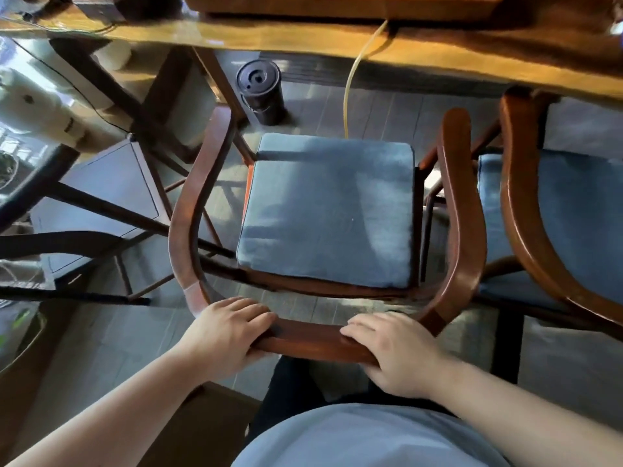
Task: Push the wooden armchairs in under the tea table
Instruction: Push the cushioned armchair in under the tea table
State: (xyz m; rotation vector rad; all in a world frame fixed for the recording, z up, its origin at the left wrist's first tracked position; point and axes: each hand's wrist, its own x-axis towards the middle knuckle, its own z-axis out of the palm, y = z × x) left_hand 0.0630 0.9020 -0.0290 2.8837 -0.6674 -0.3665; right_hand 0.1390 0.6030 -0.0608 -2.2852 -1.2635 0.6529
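Note:
A wooden armchair [467, 210] with a curved back rail and a blue seat cushion [328, 210] stands in front of me, facing the tea table [438, 52]. The front of its seat stops short of the table edge. My left hand [229, 335] and my right hand [391, 352] both grip the back rail, fingers curled over its top, one at each side of the middle. A second armchair [526, 210] with a blue cushion stands at the right, its arm tip under the table edge.
A black cylindrical container [261, 91] stands on the floor under the table, with a yellow hose [350, 82] hanging down beside it. Dark stools and table legs [111, 183] crowd the left. A dark post [507, 345] stands at the right.

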